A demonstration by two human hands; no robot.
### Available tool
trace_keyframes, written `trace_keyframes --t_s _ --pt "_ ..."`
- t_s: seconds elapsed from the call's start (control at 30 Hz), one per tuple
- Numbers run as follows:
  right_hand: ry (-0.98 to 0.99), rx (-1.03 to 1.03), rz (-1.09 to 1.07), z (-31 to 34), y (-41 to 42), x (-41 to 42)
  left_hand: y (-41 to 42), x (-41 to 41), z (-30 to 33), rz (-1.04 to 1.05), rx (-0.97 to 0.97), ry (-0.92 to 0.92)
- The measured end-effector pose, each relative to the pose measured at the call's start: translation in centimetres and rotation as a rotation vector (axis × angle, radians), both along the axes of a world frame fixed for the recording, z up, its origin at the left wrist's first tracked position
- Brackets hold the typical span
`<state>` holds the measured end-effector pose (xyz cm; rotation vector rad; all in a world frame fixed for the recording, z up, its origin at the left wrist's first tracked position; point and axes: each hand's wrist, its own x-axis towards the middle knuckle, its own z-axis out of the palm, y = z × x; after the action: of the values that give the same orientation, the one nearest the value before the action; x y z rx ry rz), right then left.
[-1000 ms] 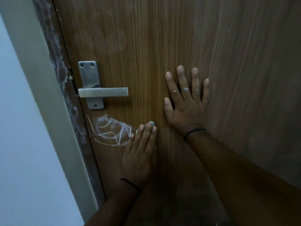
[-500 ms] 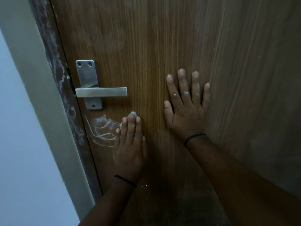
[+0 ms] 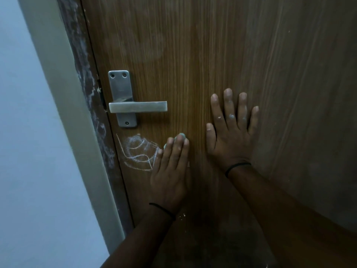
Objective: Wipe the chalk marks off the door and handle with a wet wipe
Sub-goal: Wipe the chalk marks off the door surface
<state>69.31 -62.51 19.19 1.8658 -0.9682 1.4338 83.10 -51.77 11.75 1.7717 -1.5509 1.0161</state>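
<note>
A brown wooden door [image 3: 212, 45] fills the view. Its silver lever handle [image 3: 138, 107] sits at the left on a metal plate. White chalk scribbles [image 3: 137, 151] lie just below the handle. My left hand [image 3: 171, 171] lies flat on the door with straight fingers, pressing a pale green wet wipe [image 3: 180, 135] whose edge peeks past the fingertips, at the right edge of the scribbles. My right hand [image 3: 230, 132] is spread flat on the door to the right, with white chalk specks on its fingers.
The scuffed dark door edge and pale frame [image 3: 58, 93] run down the left, with a light wall [image 3: 23, 151] beyond. Small white crumbs [image 3: 182, 215] cling to the door near my left wrist.
My left hand slid left over the chalk with the wipe, then back to the right. More of the scribble shows again. My right hand stayed flat on the door.
</note>
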Motion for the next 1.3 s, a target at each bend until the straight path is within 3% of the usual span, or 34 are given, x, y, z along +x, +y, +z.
trace_keyframes --t_s 0.07,0.23,0.5,0.8,0.97,1.3 --pt "0.005 0.004 -0.004 -0.1 0.1 0.0 -0.7 -1.1 0.3 -0.025 -0.021 0.028" --pt "-0.001 0.008 0.011 -0.2 -0.1 -0.1 -0.3 -0.8 -1.8 -0.109 0.124 -0.202" --pt "0.002 -0.015 0.022 -0.2 -0.3 -0.1 2.7 4.6 0.8 0.124 -0.114 0.133" --pt "0.108 -0.036 0.088 0.8 0.1 -0.3 3.1 5.5 1.2 0.130 -0.124 0.105" --pt "0.133 -0.137 0.082 4.7 0.3 0.7 3.4 6.8 1.6 0.184 -0.194 0.201" --pt "0.104 -0.132 0.060 4.3 0.7 1.1 3.0 5.8 2.8 0.177 -0.309 0.432"
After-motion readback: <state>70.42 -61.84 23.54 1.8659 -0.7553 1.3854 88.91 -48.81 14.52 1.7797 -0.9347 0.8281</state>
